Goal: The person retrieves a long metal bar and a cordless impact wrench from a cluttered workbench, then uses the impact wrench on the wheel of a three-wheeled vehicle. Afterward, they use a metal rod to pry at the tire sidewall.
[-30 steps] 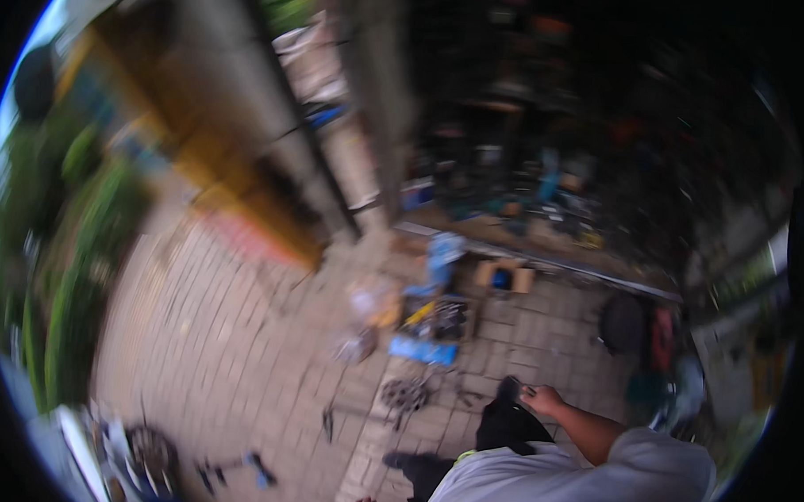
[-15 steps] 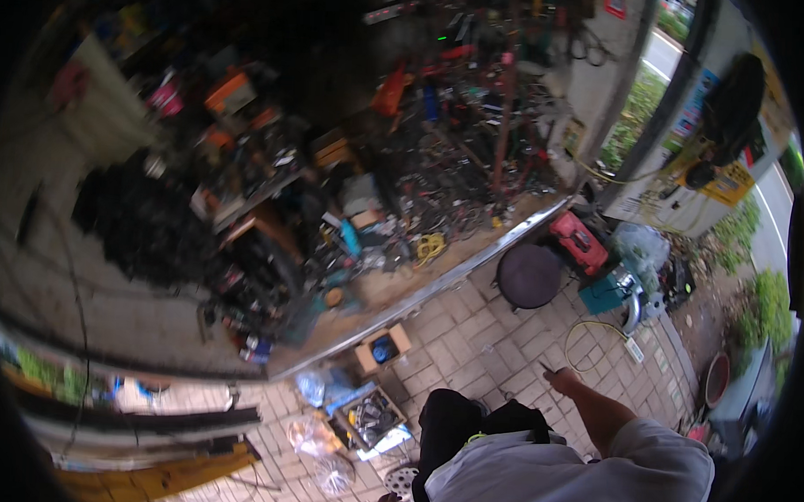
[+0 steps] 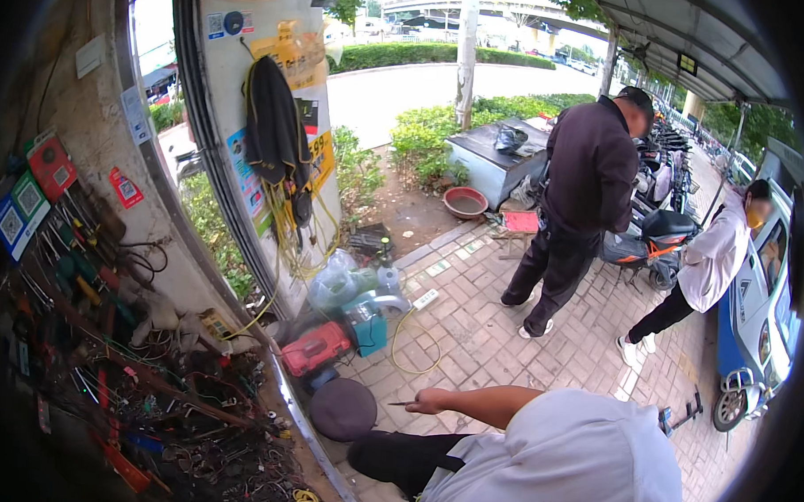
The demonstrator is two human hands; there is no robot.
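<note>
My right hand [image 3: 428, 401] is stretched out over the brick paving, its fingers closed round a thin, dark, pointed tool [image 3: 402, 403] whose exact kind is too small to tell. The tool's tip points left, toward a round dark stool [image 3: 343, 409], and appears apart from it in the picture. My bent leg in black trousers [image 3: 404, 459] is just below the stool. My left hand is out of the picture.
Beyond the stool lie a red case [image 3: 317, 347], a teal box [image 3: 366, 331] and a yellow cord [image 3: 393, 357]. A cluttered tool bench [image 3: 193, 412] fills the left. Two people stand at the right, one in dark clothes [image 3: 582, 178], one in a pale top [image 3: 716, 249], near parked scooters [image 3: 664, 226].
My view has swung to the right, from the bench toward the street and two people. My right hand still holds the thin tool; my left hand has left the picture.
</note>
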